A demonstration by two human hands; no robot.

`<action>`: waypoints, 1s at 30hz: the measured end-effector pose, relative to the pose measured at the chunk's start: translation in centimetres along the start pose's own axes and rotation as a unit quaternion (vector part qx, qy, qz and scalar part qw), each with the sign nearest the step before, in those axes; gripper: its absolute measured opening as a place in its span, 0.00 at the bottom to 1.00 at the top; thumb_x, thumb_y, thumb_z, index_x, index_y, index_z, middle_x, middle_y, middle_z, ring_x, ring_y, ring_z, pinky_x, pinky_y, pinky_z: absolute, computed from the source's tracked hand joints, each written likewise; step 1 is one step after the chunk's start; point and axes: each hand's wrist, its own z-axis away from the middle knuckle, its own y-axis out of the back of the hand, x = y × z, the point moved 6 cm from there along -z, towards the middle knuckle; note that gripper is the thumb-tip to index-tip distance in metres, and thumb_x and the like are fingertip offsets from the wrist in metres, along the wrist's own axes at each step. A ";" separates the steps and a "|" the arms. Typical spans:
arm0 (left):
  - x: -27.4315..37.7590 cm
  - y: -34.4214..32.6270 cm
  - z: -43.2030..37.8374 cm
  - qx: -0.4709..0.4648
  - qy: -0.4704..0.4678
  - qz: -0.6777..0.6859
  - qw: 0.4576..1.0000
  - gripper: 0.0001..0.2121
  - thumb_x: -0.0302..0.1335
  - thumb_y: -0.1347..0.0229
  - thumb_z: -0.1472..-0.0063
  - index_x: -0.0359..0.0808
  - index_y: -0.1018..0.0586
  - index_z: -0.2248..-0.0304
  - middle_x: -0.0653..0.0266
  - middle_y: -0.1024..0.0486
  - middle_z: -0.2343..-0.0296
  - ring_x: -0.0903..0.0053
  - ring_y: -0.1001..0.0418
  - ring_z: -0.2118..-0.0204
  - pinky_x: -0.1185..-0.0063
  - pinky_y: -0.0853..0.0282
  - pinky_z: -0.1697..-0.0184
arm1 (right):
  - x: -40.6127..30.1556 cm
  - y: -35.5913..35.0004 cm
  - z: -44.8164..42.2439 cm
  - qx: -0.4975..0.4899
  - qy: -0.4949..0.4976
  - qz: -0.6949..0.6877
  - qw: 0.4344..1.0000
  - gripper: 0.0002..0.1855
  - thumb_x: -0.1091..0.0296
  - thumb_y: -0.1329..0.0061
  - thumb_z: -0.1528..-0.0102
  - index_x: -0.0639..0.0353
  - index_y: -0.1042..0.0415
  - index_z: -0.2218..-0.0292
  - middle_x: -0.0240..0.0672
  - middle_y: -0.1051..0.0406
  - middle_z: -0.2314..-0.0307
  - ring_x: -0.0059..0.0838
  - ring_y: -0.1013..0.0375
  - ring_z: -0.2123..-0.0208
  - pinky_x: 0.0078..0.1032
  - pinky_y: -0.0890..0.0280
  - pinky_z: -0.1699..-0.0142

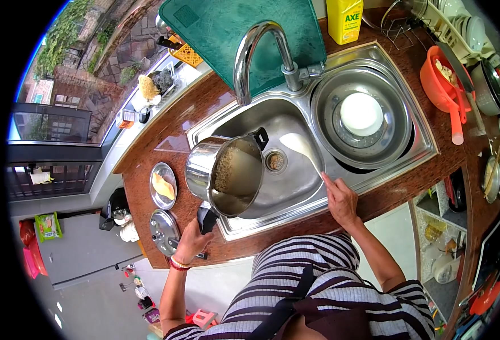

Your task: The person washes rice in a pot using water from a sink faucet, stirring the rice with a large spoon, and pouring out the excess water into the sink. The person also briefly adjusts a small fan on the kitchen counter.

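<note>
My left hand (193,239) grips the black handle of a metal cooking pot (203,170), which is tilted over the left sink basin (292,187). Cloudy liquid and brownish grains lie inside the pot. My right hand (342,203) holds a white rice paddle (299,145) by its handle end, its blade above the basin beside the drain (275,161). The chrome faucet (242,68) arches over the basin's back edge. In the right basin, a metal bowl (324,127) holds a white bowl (361,114), which looks upside down.
A metal pot lid (164,227) and a small dish (153,170) with a yellowish piece lie at left. Behind the sink stand a green cutting board (233,38) and a yellow detergent bottle (344,21). An orange-red colander (432,89) and a knife (456,68) are at right.
</note>
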 end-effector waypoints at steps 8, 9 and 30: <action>-2.6 0.6 -1.1 0.041 -0.079 -0.090 0.992 0.11 0.18 0.49 0.51 0.30 0.33 0.66 0.70 0.36 0.86 0.86 0.39 0.88 0.86 0.45 0.87 | -0.5 0.0 -0.1 -0.001 0.008 -0.002 1.000 0.26 0.80 0.56 0.55 0.48 0.34 0.53 0.34 0.42 0.81 0.36 0.36 0.81 0.31 0.41 0.77; -2.5 0.6 -1.1 0.045 -0.076 -0.090 0.992 0.11 0.19 0.49 0.51 0.31 0.33 0.66 0.71 0.37 0.85 0.87 0.40 0.87 0.86 0.45 0.87 | -0.5 0.0 -0.1 -0.001 0.008 0.000 1.000 0.26 0.80 0.56 0.55 0.49 0.34 0.53 0.34 0.42 0.81 0.36 0.36 0.81 0.31 0.41 0.77; -2.1 1.6 -1.1 0.149 -0.126 -0.201 0.960 0.12 0.23 0.43 0.56 0.29 0.32 0.73 0.64 0.34 0.87 0.79 0.36 0.87 0.80 0.41 0.84 | -0.7 -0.4 0.0 -0.002 0.015 0.013 1.000 0.25 0.79 0.57 0.54 0.47 0.34 0.53 0.34 0.43 0.81 0.34 0.37 0.82 0.30 0.41 0.77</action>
